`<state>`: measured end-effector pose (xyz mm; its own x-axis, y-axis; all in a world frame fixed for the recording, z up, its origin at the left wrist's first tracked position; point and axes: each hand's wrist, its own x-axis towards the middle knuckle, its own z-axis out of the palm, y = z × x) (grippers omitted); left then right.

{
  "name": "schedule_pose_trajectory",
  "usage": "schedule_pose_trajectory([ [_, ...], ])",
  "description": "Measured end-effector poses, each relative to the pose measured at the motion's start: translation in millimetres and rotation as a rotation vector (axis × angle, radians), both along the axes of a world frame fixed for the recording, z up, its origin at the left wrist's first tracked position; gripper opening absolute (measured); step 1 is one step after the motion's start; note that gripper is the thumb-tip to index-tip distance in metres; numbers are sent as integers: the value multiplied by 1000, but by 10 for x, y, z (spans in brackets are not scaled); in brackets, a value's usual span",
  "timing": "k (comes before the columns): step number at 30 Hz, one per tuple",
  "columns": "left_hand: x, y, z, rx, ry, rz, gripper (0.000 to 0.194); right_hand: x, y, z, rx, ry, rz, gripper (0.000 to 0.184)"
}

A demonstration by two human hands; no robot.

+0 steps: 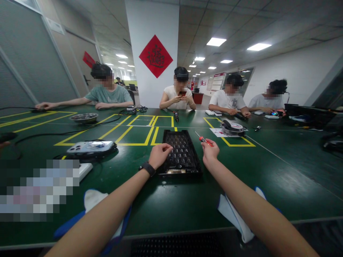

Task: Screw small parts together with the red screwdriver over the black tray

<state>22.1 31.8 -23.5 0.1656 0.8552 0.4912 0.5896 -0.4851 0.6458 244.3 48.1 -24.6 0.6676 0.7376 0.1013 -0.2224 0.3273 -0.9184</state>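
Note:
In front of me on the green table lies a black rectangular case [183, 147], its inside showing rows of small shiny metal parts. My left hand [158, 156] is over its left edge, thumb and fingertips pinched together; whatever they hold, if anything, is too small to make out. A dark watch sits on that wrist. Right of the case, my right hand [210, 151] is closed around a screwdriver [203, 140] with a red handle. Its thin shaft points up and left, apart from the case.
White-and-blue gloves [237, 216] lie near the front edge, partly under both forearms. Left are a phone [91, 148], a white power strip [85, 171], cables and a metal bowl [83, 118]. A round device [232, 127] rests on paper at right. Several people sit across the table.

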Motion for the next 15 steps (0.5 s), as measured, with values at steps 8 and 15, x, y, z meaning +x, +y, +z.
schedule_pose_trajectory([
  [8,11,-29,33,8,53,-58,27,-28,-2,-159,-194,-145,154,23],
  [15,50,-91,86,50,121,-61,24,-135,-197,109,-70,-439,266,17],
])
